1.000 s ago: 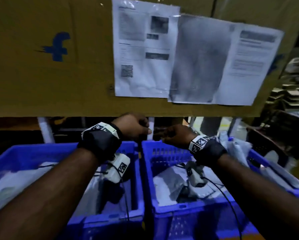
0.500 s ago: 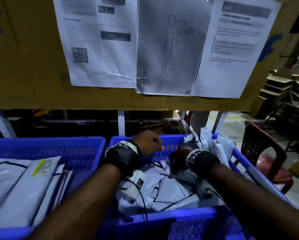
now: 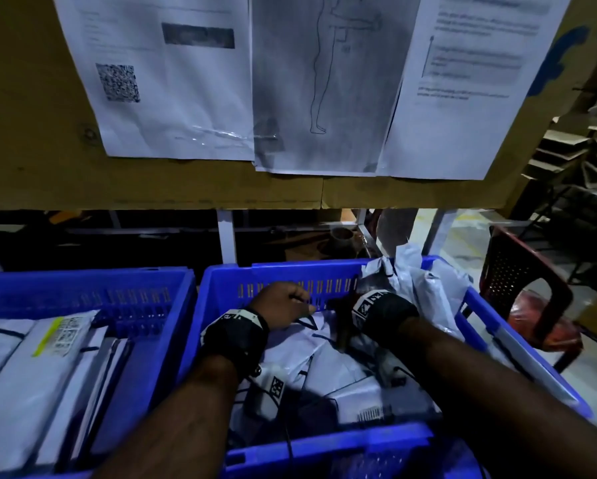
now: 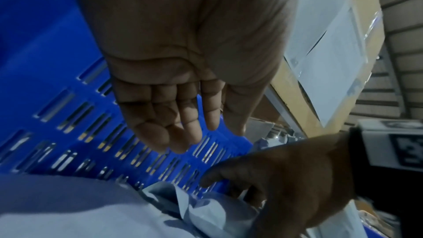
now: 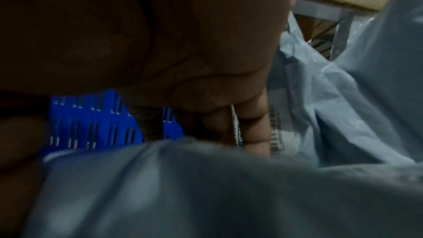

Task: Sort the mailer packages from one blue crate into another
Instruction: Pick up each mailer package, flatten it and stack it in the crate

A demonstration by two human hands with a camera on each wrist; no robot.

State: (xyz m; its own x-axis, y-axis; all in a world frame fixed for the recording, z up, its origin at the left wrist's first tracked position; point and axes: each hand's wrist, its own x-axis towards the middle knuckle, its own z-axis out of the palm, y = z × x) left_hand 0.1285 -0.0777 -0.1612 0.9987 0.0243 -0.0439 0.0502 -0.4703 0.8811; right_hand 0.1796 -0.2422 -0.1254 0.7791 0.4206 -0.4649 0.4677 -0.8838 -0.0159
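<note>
Both hands sat at far end of right crate. Right hand nearer: fingers dug into crumpled mailers, grip not clear. Left hand hovered just left, fingers relaxed, empty. Left crate w/ flat-stacked mailers lay leftward.

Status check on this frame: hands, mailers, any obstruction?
Left hand open, empty. Right hand down among mailers in right crate, grip unclear. No obstruction seen.

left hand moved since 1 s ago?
Yes. The left hand has dropped from level with the cardboard board's lower edge down into the right blue crate, just above the mailers.
</note>
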